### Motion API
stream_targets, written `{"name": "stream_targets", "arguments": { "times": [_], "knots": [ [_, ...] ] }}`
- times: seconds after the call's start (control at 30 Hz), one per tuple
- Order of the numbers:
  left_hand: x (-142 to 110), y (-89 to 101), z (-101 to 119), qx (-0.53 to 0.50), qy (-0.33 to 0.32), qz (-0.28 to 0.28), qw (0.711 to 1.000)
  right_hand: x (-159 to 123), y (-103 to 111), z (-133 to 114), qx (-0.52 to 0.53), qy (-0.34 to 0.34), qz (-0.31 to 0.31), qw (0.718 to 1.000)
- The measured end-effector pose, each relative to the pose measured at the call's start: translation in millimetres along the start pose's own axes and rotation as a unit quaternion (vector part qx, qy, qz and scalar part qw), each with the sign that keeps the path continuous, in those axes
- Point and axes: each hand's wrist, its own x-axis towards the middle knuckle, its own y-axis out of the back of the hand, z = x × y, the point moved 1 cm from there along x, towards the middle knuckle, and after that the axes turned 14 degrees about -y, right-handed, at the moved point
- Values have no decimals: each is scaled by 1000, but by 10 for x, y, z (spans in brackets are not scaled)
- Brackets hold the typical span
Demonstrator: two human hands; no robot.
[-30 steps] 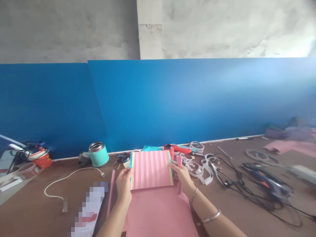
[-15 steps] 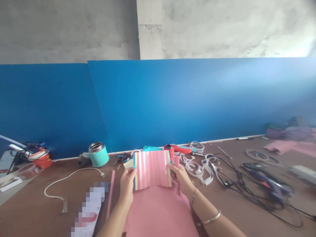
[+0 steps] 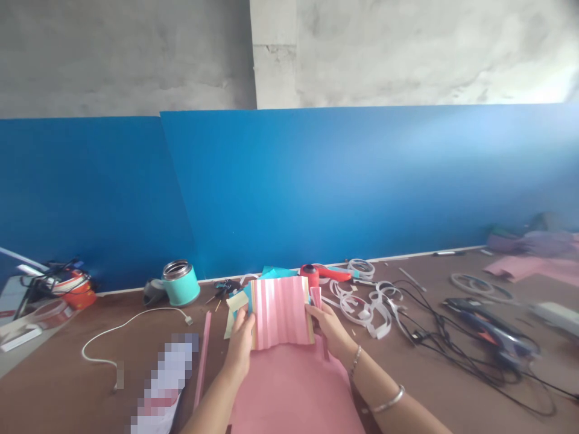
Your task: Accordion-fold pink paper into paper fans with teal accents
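Observation:
A pleated pink paper sheet point(image 3: 283, 313) with yellowish side edges is held up between my two hands. My left hand point(image 3: 242, 331) is closed on its left edge, with the thumb in front. My right hand point(image 3: 326, 319) pinches the right edge, and a small folded pink strip point(image 3: 315, 295) stands just above those fingers. Below the pleated piece, a larger flat pink sheet point(image 3: 294, 392) stretches toward me. Behind my left hand lie pale yellow paper point(image 3: 238, 301) and some blue paper, partly hidden.
A red hair dryer point(image 3: 325, 273) and curled white strips point(image 3: 362, 304) lie beyond my right hand. Farther right are tangled black cables point(image 3: 447, 343). A turquoise container point(image 3: 181, 284) stands left, near a white cable point(image 3: 104, 328). A blue partition point(image 3: 316, 193) borders the table's back.
My left hand has moved slightly right, and the pleated paper looks narrower between my hands. More pale yellow and blue paper shows at the left. My right hand has shifted slightly left.

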Motion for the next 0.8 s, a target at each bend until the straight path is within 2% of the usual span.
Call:
{"name": "stream_targets", "arguments": {
  "times": [0.2,0.37,0.8],
  "knots": [
    [-30,-80,84,-8,-42,-41,998,-119,-61,-63,-27,28,-23,999],
    [-38,-72,167,21,-40,-11,999,-58,-18,-27,-34,45,11,998],
    [-25,-39,118,25,-48,-2,999,24,25,18,-48,60,39,996]
  ]
}}
